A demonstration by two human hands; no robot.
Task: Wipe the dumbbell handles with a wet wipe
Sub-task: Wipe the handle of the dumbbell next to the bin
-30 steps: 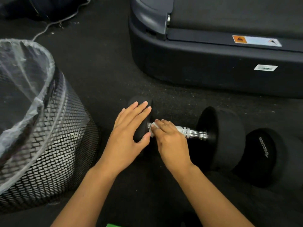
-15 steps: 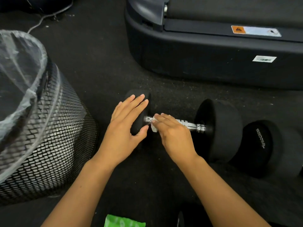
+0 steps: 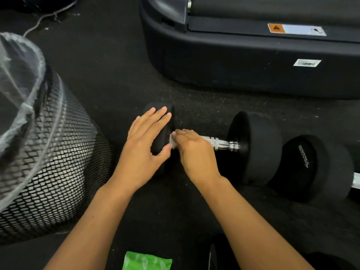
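Observation:
A black dumbbell (image 3: 255,149) lies on the dark floor, its chrome handle (image 3: 222,143) running left to right. My left hand (image 3: 144,145) rests flat with spread fingers on the dumbbell's left head, thumb hooked under it. My right hand (image 3: 194,151) is curled over the left end of the handle and presses a white wet wipe (image 3: 172,141) against it; only a small edge of the wipe shows. A second dumbbell (image 3: 315,168) lies to the right, touching the first.
A black mesh bin (image 3: 54,162) with a clear liner stands at the left. A treadmill base (image 3: 243,61) fills the back right. A green wipe packet (image 3: 147,261) lies at the bottom edge, with another dark weight (image 3: 212,258) beside it.
My right hand slid the wipe along the handle, out a little and back to the left end. The camera tilted down, bringing the green packet into view. My left hand stayed put.

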